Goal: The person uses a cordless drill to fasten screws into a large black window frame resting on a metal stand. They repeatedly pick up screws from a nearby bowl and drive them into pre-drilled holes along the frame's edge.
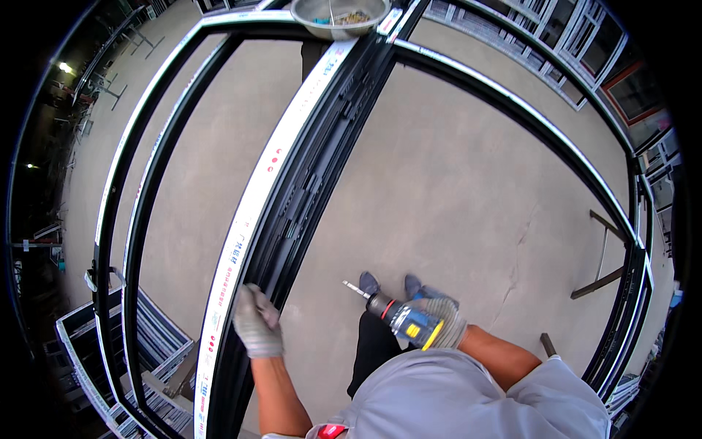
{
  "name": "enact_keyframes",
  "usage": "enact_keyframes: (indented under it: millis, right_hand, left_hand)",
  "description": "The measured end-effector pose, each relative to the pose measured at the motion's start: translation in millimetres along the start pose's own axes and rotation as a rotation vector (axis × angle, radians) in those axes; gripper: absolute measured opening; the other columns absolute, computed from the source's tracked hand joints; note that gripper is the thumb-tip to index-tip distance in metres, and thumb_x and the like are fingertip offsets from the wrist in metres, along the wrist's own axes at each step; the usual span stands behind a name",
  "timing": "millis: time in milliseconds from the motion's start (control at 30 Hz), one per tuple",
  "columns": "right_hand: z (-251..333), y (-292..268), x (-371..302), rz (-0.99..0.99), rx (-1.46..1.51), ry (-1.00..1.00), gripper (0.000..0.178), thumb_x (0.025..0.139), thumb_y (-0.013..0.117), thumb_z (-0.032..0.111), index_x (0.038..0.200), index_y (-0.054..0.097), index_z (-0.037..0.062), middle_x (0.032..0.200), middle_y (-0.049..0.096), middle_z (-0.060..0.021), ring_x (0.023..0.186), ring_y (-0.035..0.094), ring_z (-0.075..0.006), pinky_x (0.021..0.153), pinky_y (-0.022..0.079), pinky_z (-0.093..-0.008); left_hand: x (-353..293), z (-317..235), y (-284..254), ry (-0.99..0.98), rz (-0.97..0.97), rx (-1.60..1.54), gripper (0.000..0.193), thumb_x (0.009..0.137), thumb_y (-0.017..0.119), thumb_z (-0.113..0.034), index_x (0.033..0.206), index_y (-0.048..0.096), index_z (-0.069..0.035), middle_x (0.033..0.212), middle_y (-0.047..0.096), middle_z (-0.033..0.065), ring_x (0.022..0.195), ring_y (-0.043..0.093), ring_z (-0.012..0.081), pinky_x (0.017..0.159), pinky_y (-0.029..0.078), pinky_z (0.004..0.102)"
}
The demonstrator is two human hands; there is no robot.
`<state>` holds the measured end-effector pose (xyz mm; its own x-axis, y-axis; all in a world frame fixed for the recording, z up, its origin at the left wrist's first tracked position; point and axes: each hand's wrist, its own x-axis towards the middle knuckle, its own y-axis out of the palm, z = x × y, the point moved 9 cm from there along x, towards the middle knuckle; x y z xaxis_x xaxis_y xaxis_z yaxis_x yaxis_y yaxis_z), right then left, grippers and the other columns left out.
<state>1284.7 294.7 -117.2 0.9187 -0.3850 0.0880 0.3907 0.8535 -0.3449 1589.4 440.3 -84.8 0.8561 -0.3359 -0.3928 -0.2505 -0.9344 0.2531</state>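
Here, right hand point(447, 322) around drill point(401, 317).

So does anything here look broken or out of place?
Only the concrete floor: a thin crack runs through it right of the frame's middle bar. The metal bowl sits level on the frame, nothing spilled. Left hand grips the bar; right hand holds the drill.
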Motion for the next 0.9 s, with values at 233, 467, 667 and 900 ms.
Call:
enact_keyframes:
  millis: [233, 467, 667, 900]
  right_hand:
    - [28, 8, -7, 0.032, 0.851, 0.495, 0.01, 0.094, 0.053, 0.013, 0.086, 0.057, 0.0086, 0.076, 0.059, -0.0003, 0.063, 0.059, -0.0103, 0.059, 0.053, -0.0246]
    - [40, 54, -76, 0.282, 1.791, 1.071, 0.013, 0.094, 0.054, 0.015, 0.098, 0.061, 0.0048, 0.084, 0.064, -0.0044, 0.071, 0.065, -0.0139, 0.064, 0.056, -0.0289]
    - [51, 32, -91, 0.288, 1.156, 0.658, 0.023, 0.097, 0.048, 0.02, 0.109, 0.059, 0.0036, 0.09, 0.065, -0.0055, 0.076, 0.066, -0.0148, 0.07, 0.058, -0.0298]
    - [116, 26, -94, 0.418, 0.219, -0.052, 0.035, 0.097, 0.043, 0.029, 0.114, 0.057, 0.0017, 0.097, 0.065, -0.0093, 0.086, 0.066, -0.019, 0.08, 0.056, -0.0345]
  left_hand:
    - [-86, 99, -16, -0.356, 0.162, -0.258, 0.023, 0.098, 0.057, -0.03, 0.097, 0.059, -0.007, 0.065, 0.052, 0.0004, 0.042, 0.035, 0.0068, 0.034, 0.025, 0.0206]
    - [-157, 99, -6, -0.373, 0.195, -0.435, 0.022, 0.099, 0.05, -0.024, 0.099, 0.058, -0.004, 0.07, 0.054, 0.0031, 0.048, 0.04, 0.0091, 0.038, 0.032, 0.0218]
    - [-201, 96, -9, -0.377, 0.225, -0.573, 0.021, 0.098, 0.049, -0.022, 0.101, 0.059, -0.003, 0.072, 0.055, 0.004, 0.05, 0.042, 0.0099, 0.039, 0.032, 0.0217]
    - [-217, 100, -34, -0.361, 0.208, -0.585, 0.026, 0.098, 0.052, -0.028, 0.1, 0.061, -0.004, 0.075, 0.056, 0.0028, 0.051, 0.041, 0.0084, 0.039, 0.031, 0.0209]
